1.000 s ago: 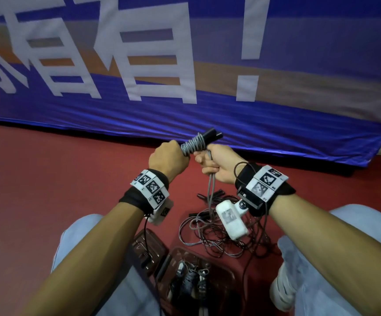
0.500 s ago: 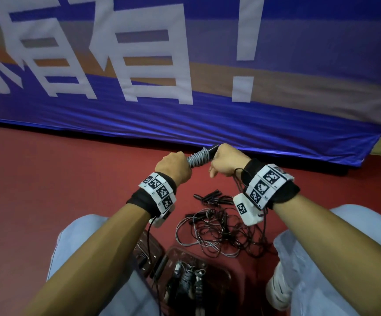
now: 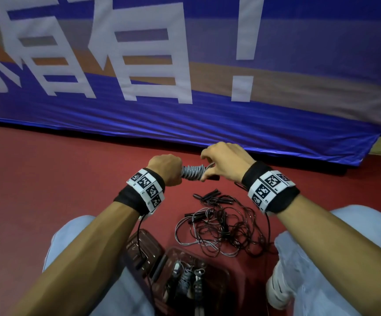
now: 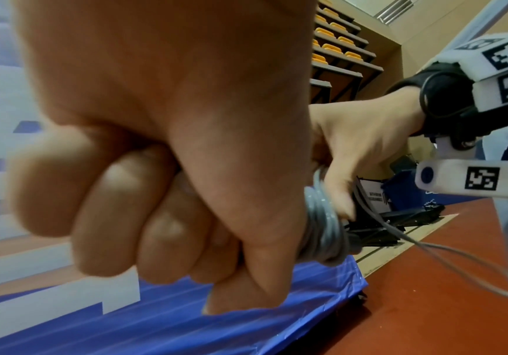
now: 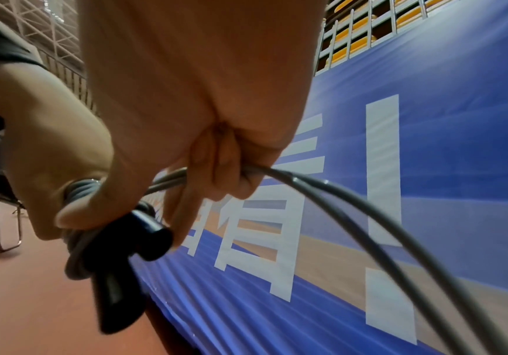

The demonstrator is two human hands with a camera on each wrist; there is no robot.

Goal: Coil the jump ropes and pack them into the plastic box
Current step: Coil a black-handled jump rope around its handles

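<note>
I am gripping with my left hand [image 3: 165, 168] closed in a fist around the black handles [image 5: 143, 236] of a gray jump rope [image 3: 193, 172], all my fingers [image 4: 107, 216] curled tight around them, and the cord is sitting in close turns around the handles just to the right of that fist. My right hand [image 3: 227, 163] is meeting the wound part from the other side: its grip is pinching the loose run of gray cord between thumb and curled fingers, and in the right wrist view that cord is arcing away from my fingertips toward the lower right. The handle ends are sticking out past the coil under my right hand. I am holding all of this in the air above the red floor [image 3: 48, 179], in front of a blue banner [image 3: 207, 124] with large white characters. Below my hands, between my knees, a tangle of loose ropes [image 3: 221, 231] with black handles is lying on the floor. Nearer to me, the clear plastic box [image 3: 224, 277] is sitting open with several wound ropes [image 3: 186, 281] inside it, and its lid [image 3: 139, 245] is lying just to the left of it, touching my left leg.
</note>
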